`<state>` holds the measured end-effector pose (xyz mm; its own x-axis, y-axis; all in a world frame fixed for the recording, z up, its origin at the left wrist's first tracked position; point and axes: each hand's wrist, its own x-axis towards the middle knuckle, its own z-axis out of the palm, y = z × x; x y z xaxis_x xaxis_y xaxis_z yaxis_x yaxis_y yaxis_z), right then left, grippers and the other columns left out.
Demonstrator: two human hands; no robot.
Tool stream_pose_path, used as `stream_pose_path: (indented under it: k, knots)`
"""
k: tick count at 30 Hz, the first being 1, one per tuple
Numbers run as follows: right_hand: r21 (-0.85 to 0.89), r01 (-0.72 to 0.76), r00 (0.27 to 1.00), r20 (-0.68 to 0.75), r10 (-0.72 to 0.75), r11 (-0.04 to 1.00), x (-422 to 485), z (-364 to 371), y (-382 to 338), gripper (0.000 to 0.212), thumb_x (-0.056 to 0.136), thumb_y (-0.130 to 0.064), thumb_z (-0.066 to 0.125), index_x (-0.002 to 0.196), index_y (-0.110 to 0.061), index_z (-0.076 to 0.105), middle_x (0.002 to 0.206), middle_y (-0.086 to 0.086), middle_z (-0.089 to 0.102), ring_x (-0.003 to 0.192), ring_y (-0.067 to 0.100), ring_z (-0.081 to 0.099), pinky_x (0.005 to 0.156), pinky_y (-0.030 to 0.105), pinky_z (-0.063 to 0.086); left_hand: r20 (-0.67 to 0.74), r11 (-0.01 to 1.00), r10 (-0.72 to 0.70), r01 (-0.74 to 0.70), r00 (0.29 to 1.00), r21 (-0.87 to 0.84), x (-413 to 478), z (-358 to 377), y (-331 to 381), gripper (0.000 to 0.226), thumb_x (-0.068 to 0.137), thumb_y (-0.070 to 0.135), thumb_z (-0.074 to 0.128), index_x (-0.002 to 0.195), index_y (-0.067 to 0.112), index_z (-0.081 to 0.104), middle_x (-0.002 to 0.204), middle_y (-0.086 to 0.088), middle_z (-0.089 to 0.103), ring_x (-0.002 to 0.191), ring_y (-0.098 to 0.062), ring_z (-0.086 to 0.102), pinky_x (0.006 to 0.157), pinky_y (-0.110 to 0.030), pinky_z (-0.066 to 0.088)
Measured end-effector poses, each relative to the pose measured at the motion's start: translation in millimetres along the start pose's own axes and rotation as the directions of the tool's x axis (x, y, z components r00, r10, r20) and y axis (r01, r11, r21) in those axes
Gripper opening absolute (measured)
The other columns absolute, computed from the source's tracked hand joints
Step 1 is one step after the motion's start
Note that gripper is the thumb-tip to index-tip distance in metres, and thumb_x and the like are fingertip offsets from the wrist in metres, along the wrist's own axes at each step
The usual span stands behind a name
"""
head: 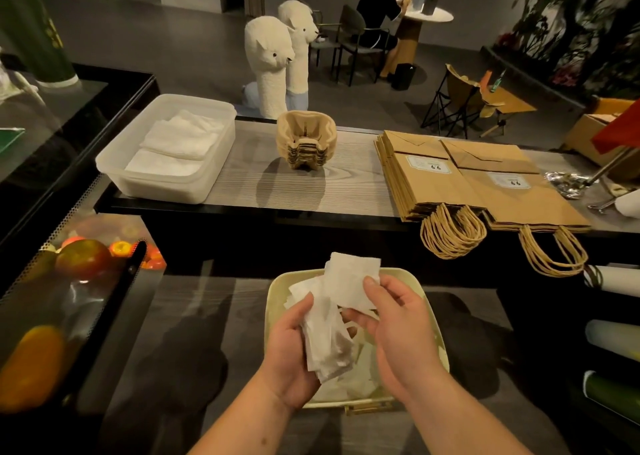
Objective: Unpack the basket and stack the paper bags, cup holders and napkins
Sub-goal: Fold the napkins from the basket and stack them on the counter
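My left hand [291, 347] is curled round a crumpled bundle of white paper napkins [329, 347], held above the pale cream rectangular basket [401, 274]. My right hand [398, 330] pinches one flat white napkin sheet [349, 280] between thumb and fingers, raised just beside the bundle and touching it. The basket rests on the dark wood-grain lower bench [194, 316] and contains further white paper. On the raised grey wood-grain bench [242, 177] beyond: at left, a translucent rectangular plastic tub [145, 184] holding folded white napkins [180, 139]; at centre, a nested stack of brown moulded-pulp cup holders [306, 139]; at right, two stacks of flat brown paper bags [429, 184] side by side, rope handles hanging over the near edge.
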<state>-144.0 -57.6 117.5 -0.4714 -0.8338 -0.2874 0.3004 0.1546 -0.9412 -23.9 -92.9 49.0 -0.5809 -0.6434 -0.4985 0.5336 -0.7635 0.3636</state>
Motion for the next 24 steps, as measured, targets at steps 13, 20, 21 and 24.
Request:
stream_pose_path:
  k: [13,20,21,24]
  knots:
    - [-0.541,0.835,0.502,0.673,-0.543,0.101,22,-43,41,0.019,0.095,-0.028,0.062,0.108,-0.024,0.076,0.123,-0.009,0.072,0.123,0.005,0.060,0.106,0.035,0.048,0.131,0.946,-0.171,0.200,0.977,-0.254,-11,16,5,0.064,0.102,0.053,0.045,0.134,0.000,0.062,0.113,-0.023,0.069,0.098,-0.040,0.071,0.085,-0.051,0.061]
    - [-0.565,0.813,0.572,0.726,-0.381,0.141,17,-55,43,0.026,0.095,-0.045,0.062,0.118,-0.037,0.070,0.129,-0.022,0.065,0.130,-0.001,0.052,0.116,0.040,0.035,0.062,0.973,-0.148,0.157,0.987,-0.172,0,14,-2,0.078,0.092,0.068,0.050,0.126,0.001,0.070,0.106,-0.023,0.071,0.088,-0.037,0.072,0.072,-0.044,0.063]
    - [-0.566,0.812,0.577,0.742,-0.341,0.141,16,-55,40,0.030,0.094,-0.049,0.061,0.121,-0.038,0.068,0.132,-0.024,0.063,0.133,-0.001,0.048,0.118,0.038,0.030,0.065,0.982,-0.132,0.139,0.989,-0.130,1,12,-1,0.077,0.090,0.067,0.052,0.122,0.001,0.073,0.106,-0.023,0.071,0.088,-0.037,0.073,0.074,-0.045,0.063]
    - [-0.541,0.808,0.588,0.725,-0.358,0.232,21,-53,25,0.034,0.095,-0.050,0.059,0.124,-0.035,0.068,0.131,-0.025,0.061,0.134,-0.002,0.045,0.117,0.028,0.028,0.114,0.989,-0.127,0.117,0.985,0.092,2,12,6,0.044,0.083,0.036,0.072,0.108,0.000,0.077,0.098,-0.019,0.071,0.082,-0.032,0.071,0.076,-0.043,0.055]
